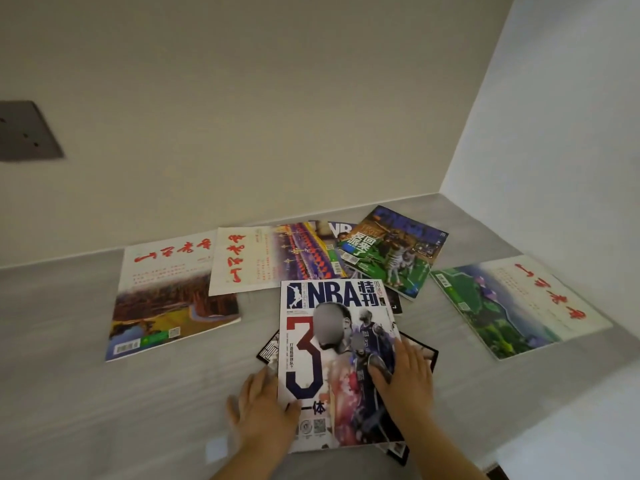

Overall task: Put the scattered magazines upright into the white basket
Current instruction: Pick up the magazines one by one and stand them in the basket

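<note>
An NBA magazine (339, 358) with a big "3" on its cover lies nearest me, on top of a black-bordered magazine (431, 355). My left hand (263, 407) holds its left edge, thumb on the cover and fingers slipping beneath. My right hand (403, 379) rests flat on the cover's right side. Other magazines lie flat: a canyon-landscape one (166, 306) at left, a white one with red script (249, 261), a green basketball one (391, 258) and a green-hills one (512, 306) at right. No white basket is in view.
The grey countertop (69, 358) meets a white wall at the back and another on the right, forming a corner. A grey wall socket plate (24, 131) is at far left. Another NBA magazine (341, 230) peeks out under the pile at the back.
</note>
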Tool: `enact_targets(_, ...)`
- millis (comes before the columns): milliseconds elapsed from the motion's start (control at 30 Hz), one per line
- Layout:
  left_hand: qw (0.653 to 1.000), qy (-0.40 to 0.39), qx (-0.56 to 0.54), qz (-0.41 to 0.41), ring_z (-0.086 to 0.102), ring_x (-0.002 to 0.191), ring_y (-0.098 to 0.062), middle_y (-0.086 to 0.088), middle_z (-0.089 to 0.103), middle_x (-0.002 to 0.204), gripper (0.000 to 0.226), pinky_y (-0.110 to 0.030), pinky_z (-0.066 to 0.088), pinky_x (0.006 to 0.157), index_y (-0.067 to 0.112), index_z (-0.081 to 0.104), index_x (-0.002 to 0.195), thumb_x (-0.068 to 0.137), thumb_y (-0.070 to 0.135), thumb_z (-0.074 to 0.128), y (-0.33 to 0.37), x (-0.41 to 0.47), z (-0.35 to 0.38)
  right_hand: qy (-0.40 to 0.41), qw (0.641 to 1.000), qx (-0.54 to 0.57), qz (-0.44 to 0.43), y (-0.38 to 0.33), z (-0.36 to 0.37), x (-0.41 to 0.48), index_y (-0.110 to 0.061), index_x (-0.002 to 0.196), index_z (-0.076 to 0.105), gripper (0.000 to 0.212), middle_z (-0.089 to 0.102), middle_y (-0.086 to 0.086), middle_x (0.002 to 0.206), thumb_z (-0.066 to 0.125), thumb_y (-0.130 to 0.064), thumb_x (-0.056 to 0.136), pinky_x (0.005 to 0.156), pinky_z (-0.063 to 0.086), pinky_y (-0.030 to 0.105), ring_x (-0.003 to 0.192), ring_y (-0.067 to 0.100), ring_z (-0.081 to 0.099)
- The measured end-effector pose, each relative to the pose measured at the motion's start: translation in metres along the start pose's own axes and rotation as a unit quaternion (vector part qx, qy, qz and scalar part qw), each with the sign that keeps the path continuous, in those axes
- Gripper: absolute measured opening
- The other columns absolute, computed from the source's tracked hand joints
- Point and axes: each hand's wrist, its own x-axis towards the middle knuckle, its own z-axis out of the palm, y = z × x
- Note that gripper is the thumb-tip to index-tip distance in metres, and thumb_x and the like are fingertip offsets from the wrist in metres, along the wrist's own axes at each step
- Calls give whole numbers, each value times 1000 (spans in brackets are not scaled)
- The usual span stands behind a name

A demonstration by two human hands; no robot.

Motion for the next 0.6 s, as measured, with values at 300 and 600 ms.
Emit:
enact_targets(300, 905, -52, -420, -45, 55, 86, -25, -21, 56, 119, 44, -29, 46, 66, 4, 36, 124, 83, -5, 49, 21, -4, -13, 10, 1000, 15, 5, 2, 0, 3, -20, 142, 13, 71, 19, 3, 152, 44, -51, 85, 117, 4, 34, 142, 20, 11)
enact_targets(600, 884, -69, -462, 16, 59, 93, -21, -3, 60, 104, 46, -18, 49, 66, 18, 44, 122, 85, -9, 42, 11, -8, -28, -20, 976, 215, 32, -10, -31, 23, -13, 139, 24, 72, 42, 11, 140, 63, -30, 81, 107, 34, 45, 126, 28, 41)
